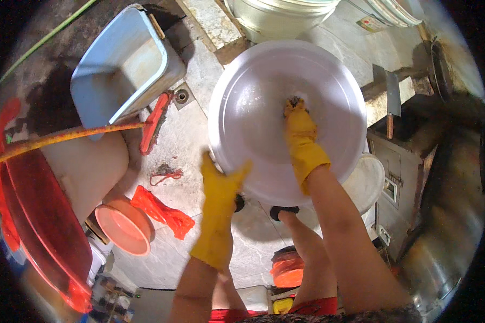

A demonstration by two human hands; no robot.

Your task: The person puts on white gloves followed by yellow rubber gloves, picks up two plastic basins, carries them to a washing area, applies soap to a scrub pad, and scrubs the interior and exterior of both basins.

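Note:
A large round pale basin (242, 140) with a smooth, shiny inside fills the middle of the view. My right hand (302, 134), in a yellow rubber glove, reaches into it with fingers closed on a dark scouring pad (294, 101) against the inner surface. The glove hides most of the pad. My left hand (219, 185), gloved in yellow too, is at the basin's near left rim. Its thumb and fingers are spread apart, the thumb overlapping the basin and the fingers just outside it; whether they touch the rim I cannot tell.
Left of the basin stand a blue tub (140, 59), a red-headed broom (156, 124) and a small pink bowl (125, 229). A crumpled red bag (164, 211) lies on the tiles. White buckets (280, 19) stand behind; a cleaver (393, 99) and metal cabinet (388, 177) are right.

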